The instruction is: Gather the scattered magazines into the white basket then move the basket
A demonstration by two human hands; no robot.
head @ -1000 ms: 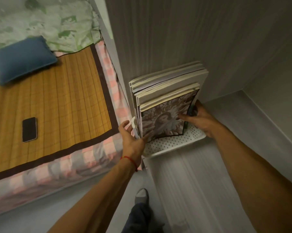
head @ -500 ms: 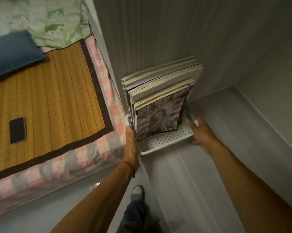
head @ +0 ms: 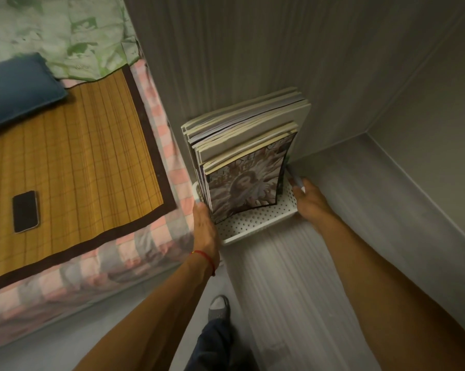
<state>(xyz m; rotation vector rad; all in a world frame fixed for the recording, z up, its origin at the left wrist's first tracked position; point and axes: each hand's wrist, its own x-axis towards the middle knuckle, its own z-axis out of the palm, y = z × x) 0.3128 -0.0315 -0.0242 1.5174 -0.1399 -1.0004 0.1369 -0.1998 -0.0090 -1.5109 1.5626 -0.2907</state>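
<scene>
The white perforated basket (head: pixel 252 223) stands on a grey wood-grain surface (head: pixel 293 277) against a grey wall. Several magazines (head: pixel 242 188) stand upright in it, leaning back on the wall, and the front cover shows a printed portrait. My left hand (head: pixel 205 226), with a red string round its wrist, holds the basket's left side; its fingertips are hidden behind the rim. On the other side, my right hand (head: pixel 311 203) grips the right rim with curled fingers.
A bed lies to the left, touching the basket's corner, with a bamboo mat (head: pixel 86 162), a black phone (head: pixel 25 211) and a blue pillow (head: pixel 19 89). Grey walls close in behind and to the right. My foot (head: pixel 218 307) stands on the floor below.
Both hands left the front magazine's cover and lower corner and went to the basket's two sides. The basket and magazines stay in place.
</scene>
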